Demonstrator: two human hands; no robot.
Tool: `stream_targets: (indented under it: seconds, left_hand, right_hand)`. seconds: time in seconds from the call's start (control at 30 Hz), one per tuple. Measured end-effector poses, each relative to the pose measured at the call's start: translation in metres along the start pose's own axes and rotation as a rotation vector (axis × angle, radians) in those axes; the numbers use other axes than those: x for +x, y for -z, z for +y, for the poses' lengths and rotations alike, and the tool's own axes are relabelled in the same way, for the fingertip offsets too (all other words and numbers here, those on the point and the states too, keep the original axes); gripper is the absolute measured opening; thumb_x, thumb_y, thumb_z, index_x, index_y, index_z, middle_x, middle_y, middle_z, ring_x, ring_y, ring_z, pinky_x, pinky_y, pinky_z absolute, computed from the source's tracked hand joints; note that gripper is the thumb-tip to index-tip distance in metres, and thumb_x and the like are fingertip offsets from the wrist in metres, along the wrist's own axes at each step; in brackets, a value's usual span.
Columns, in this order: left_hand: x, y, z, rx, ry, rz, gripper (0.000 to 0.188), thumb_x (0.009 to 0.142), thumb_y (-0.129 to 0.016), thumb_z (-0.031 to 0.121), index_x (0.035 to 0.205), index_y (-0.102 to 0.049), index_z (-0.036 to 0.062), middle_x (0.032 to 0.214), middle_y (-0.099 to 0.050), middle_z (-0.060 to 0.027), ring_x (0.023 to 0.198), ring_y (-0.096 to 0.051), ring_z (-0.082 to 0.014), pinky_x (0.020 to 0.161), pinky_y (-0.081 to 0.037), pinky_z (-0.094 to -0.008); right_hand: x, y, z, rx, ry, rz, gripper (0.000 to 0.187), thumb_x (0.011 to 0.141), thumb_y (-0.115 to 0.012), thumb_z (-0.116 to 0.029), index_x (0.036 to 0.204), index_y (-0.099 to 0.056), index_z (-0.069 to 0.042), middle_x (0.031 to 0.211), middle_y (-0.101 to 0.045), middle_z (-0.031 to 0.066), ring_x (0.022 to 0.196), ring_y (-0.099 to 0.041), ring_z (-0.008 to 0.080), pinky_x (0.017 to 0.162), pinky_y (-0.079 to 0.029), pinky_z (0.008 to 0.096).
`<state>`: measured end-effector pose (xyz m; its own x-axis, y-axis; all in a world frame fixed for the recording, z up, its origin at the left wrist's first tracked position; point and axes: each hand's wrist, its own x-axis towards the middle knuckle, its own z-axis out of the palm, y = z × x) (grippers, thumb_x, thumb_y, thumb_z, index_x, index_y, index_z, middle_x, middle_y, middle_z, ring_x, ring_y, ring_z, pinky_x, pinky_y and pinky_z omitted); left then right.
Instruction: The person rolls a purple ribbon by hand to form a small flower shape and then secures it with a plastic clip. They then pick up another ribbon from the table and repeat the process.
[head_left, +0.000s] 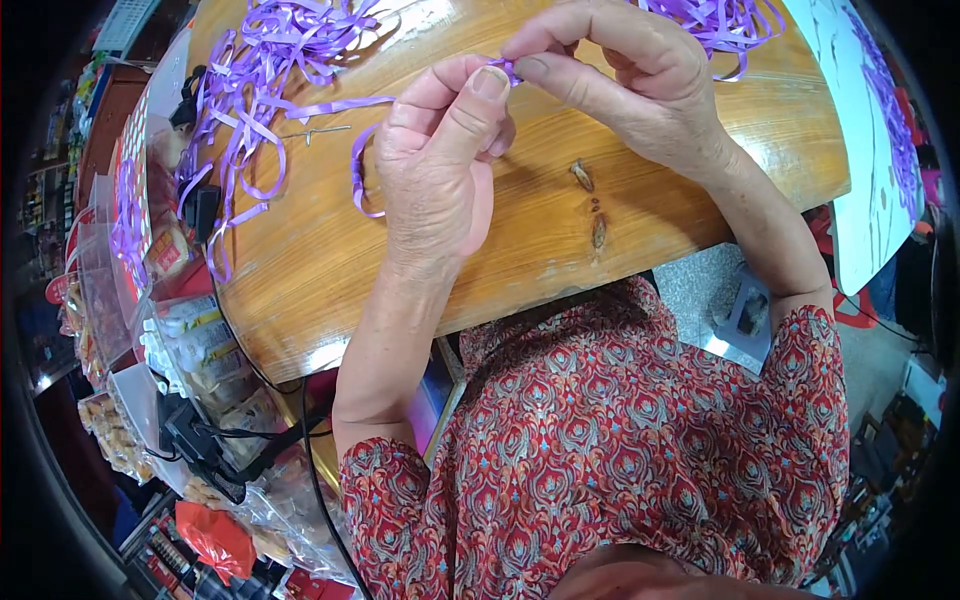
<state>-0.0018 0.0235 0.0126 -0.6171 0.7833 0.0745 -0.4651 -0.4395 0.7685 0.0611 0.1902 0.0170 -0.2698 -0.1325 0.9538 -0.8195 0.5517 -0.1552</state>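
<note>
The left hand [440, 150] pinches a small bunched piece of purple ribbon [513, 74] between thumb and forefinger, above the far half of the varnished wooden table [340, 270]; the right hand [640, 85] meets it there, its thumb and forefinger drawn together on the same piece, though the fingers hide just how the folds lie. From where I stand, the left pinch ought to stay steady and the right fingers work in small moves; keeping the ribbon flat should prevent a twist or crease.

A loop of ribbon [360, 180] hangs beside the left palm and could snag; further left a loose tangle of ribbon [285, 40] spreads toward the table edge, a thin metal pin [318, 131] lying near its trailing strands; a second ribbon heap [715, 25] sits behind the right hand, close enough to catch the knuckles; packed plastic bags [205, 335] crowd below the table's left side.
</note>
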Motion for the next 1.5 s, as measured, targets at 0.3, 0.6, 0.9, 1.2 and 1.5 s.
stream_targets:
  seconds: [0.3,0.6,0.9,1.2,1.5]
  left_hand:
    - [-0.001,0.003,0.000,0.057,0.002,-0.023,0.010,0.083,-0.064,0.007,0.092,-0.062,0.0020,0.079,-0.060,0.0004,0.061,-0.046,-0.0059,0.053,-0.035,-0.0204]
    - [-0.004,-0.005,0.000,0.230,-0.024,-0.007,0.015,0.081,-0.065,0.003,0.096,-0.063,0.0001,0.083,-0.062,0.0003,0.066,-0.050,-0.0032,0.057,-0.038,-0.0169]
    - [-0.008,-0.009,0.004,0.310,-0.029,0.101,0.016,0.079,-0.067,0.002,0.094,-0.065,-0.0012,0.079,-0.063,0.0023,0.064,-0.049,-0.0009,0.055,-0.035,-0.0134]
    - [-0.011,-0.007,0.004,0.308,-0.045,0.139,0.013,0.080,-0.067,0.006,0.092,-0.067,0.0003,0.070,-0.060,0.0057,0.051,-0.038,0.0014,0.044,-0.025,-0.0142]
    - [-0.005,-0.007,0.002,0.284,-0.039,0.119,0.013,0.080,-0.067,0.007,0.091,-0.066,-0.0006,0.071,-0.061,0.0040,0.049,-0.036,0.0012,0.043,-0.023,-0.0147]
  right_hand:
    - [0.009,0.006,-0.019,0.003,-0.046,-0.054,0.011,0.078,-0.065,-0.002,0.088,-0.063,0.001,0.081,-0.065,0.0094,0.073,-0.062,0.0157,0.063,-0.046,0.0253]
    - [-0.006,0.004,-0.018,0.263,-0.381,-0.015,0.007,0.081,-0.063,-0.006,0.085,-0.060,-0.001,0.078,-0.061,0.0009,0.074,-0.055,0.0050,0.065,-0.044,0.0200]
    - [-0.002,0.007,-0.027,0.318,-0.442,-0.023,0.007,0.083,-0.061,-0.005,0.086,-0.059,0.001,0.082,-0.060,0.0001,0.077,-0.053,0.0044,0.067,-0.043,0.0187]
    - [0.007,0.004,-0.042,0.420,-1.135,0.097,0.007,0.084,-0.060,-0.006,0.087,-0.059,0.001,0.082,-0.061,0.0013,0.077,-0.054,0.0053,0.068,-0.044,0.0194]
    - [0.020,0.017,-0.049,0.320,-1.130,0.030,0.010,0.084,-0.060,-0.006,0.093,-0.061,0.000,0.087,-0.062,0.0031,0.081,-0.056,0.0076,0.070,-0.045,0.0223]
